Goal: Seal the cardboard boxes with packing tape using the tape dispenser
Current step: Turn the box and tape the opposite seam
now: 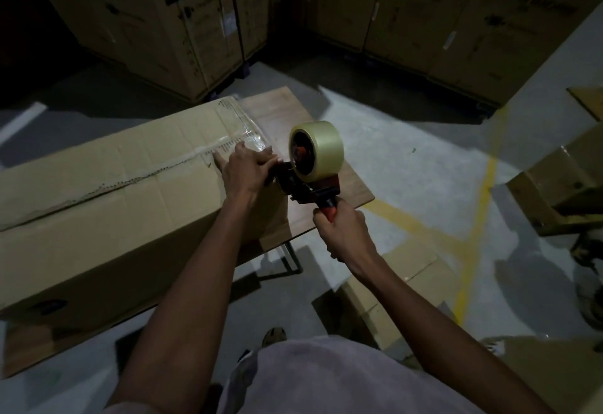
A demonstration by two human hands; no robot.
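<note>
A long cardboard box (98, 205) lies on a low wooden table (332, 165). Clear tape (228, 144) runs along its top seam and over the right end. My right hand (339, 231) grips the red handle of the tape dispenser (310, 185), which carries a roll of clear packing tape (321, 149) just off the box's right end. My left hand (244, 169) rests on the box's top right corner, with fingers spread over the tape and the thumb side touching the dispenser's front.
Tall printed cartons (169, 12) stand stacked along the back. Flattened and folded cardboard (391, 286) lies on the grey floor beside my legs, and more boxes (564, 172) sit at the right. Yellow floor lines (476, 205) cross the concrete.
</note>
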